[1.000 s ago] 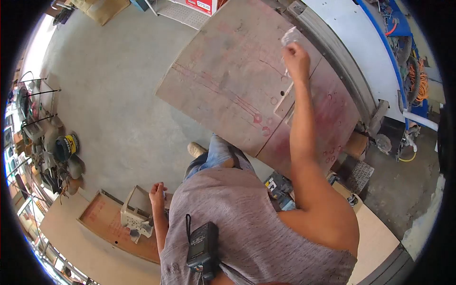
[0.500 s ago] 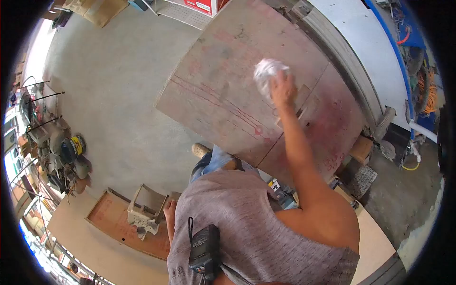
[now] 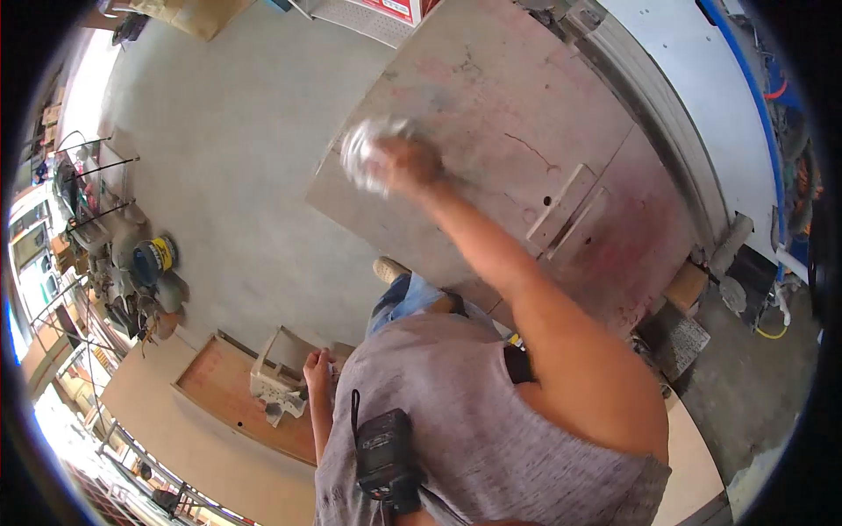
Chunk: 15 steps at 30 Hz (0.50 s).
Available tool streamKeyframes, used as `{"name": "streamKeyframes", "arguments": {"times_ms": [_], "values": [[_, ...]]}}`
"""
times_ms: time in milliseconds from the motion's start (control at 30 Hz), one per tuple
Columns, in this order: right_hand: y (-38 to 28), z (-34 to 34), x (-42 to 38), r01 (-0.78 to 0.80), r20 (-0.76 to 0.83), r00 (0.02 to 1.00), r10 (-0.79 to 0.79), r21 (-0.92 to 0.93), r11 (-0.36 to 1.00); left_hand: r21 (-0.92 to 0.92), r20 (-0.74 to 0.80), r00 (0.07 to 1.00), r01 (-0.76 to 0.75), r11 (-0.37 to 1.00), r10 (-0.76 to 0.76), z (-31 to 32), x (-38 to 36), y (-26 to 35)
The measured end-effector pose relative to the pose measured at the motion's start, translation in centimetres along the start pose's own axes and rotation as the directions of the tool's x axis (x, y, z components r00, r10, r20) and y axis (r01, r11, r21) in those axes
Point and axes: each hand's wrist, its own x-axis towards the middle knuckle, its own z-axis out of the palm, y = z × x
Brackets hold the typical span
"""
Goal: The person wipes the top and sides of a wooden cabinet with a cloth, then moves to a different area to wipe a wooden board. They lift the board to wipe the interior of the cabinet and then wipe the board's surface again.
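A bunched white cloth (image 3: 367, 158) is gripped in my right hand (image 3: 410, 165), both blurred by motion. It lies over the left edge area of a worn, red-stained work table (image 3: 491, 88). My right arm stretches across the tabletop and hides part of it. Low on the left, beside my shirt, my left hand (image 3: 317, 366) has curled fingers; anything inside them is too small to make out. Close to that hand sits a dusty beige box-shaped part (image 3: 274, 377) on a reddish-brown board (image 3: 215, 377).
Wooden strips (image 3: 563, 206) lie on the tabletop, right of my forearm. A metal rail (image 3: 645, 114) and white panel (image 3: 693, 79) border its far right side. A black and yellow bucket (image 3: 155, 255) stands among clutter at left. Grey floor (image 3: 237, 175) lies between.
My right hand has swept the cloth leftward across the table. The wooden strips are uncovered, and the long red streaks no longer show plainly. My left hand has risen slightly.
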Motion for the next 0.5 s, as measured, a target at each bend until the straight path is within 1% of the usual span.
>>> {"name": "streamKeyframes", "arguments": {"times_ms": [33, 67, 100, 133, 167, 200, 233, 267, 300, 333, 367, 400, 433, 467, 500], "values": [[-0.5, 0.1, 0.0, 0.0, -0.008, 1.0, 0.0, 0.006, 1.0, -0.006, 0.028, 0.998, -0.05, 0.999, 0.05, -0.4, 0.3, -0.1], [-0.7, 0.2, -0.1, 0.011, 0.116, 0.993, -0.012, 0.012, 1.0, -0.003, 0.023, 0.998, -0.055, 0.998, 0.055, -0.5, 0.5, 0.2], [-0.6, 0.3, -0.3, 0.019, 0.243, 0.97, -0.022, 0.015, 1.0, 0.019, 0.015, 0.996, -0.092, 0.996, 0.092, -0.5, 0.3, 0.6], [0.6, -1.6, 1.2, -0.078, 0.274, 0.957, 0.094, -0.07, 0.994, 0.045, 0.014, 0.992, -0.124, 0.991, 0.124, -0.5, 0.1, 0.6], [3.4, -3.7, 3.1, -0.173, 0.299, 0.93, 0.215, -0.161, 0.972, 0.134, -0.019, 0.98, -0.192, 0.972, 0.196, -1.0, 1.1, -1.1], [8.2, -3.8, 4.0, -0.2, 0.132, 0.959, 0.25, -0.306, 0.931, 0.135, -0.012, 0.982, -0.187, 0.973, 0.19, -0.9, 0.7, -1.1], [13.0, -4.9, 4.7, -0.475, 0.06, 0.839, 0.541, -0.406, 0.781, 0.068, 0.004, 0.993, -0.121, 0.99, 0.121, -0.5, 0.0, -0.5], [19.8, -7.3, 4.2, -0.54, 0.014, 0.801, 0.599, -0.416, 0.732, 0.004, 0.023, 0.998, -0.053, 0.999, 0.053, -0.5, -0.5, -0.2], [21.6, -12.1, 4.3, -0.74, -0.191, 0.652, 0.734, -0.369, 0.562, 0.181, 0.014, 0.996, -0.085, 0.98, 0.084, -2.3, 3.0, -6.0], [24.9, -15.3, 2.4, -0.747, -0.33, 0.643, 0.691, -0.467, 0.473, 0.18, 0.021, 0.996, -0.087, 0.98, 0.085, -2.7, 3.0, -6.8], [26.8, -17.9, -0.6, -0.746, -0.413, 0.649, 0.639, -0.508, 0.43, 0.19, 0.047, 0.991, -0.131, 0.973, 0.124, -2.7, 3.1, -7.4], [27.0, -19.6, -3.1, -0.698, -0.371, 0.658, 0.656, -0.626, 0.346, 0.2, 0.077, 0.985, -0.169, 0.965, 0.156, -2.7, 2.8, -8.4], [27.6, -21.2, -5.8, -0.627, -0.327, 0.665, 0.672, -0.733, 0.263, 0.128, 0.096, 0.975, -0.212, 0.969, 0.2, -3.5, 4.6, -12.0], [27.0, -20.2, -8.3, -0.63, -0.347, 0.689, 0.636, -0.72, 0.289, 0.129, 0.117, 0.974, -0.209, 0.969, 0.194, -4.2, 7.3, -16.0], [24.9, -19.6, -10.0, -0.634, -0.367, 0.71, 0.601, -0.706, 0.317, 0.239, 0.165, 0.972, -0.202, 0.95, 0.166, -4.6, 9.3, -18.4]]}}
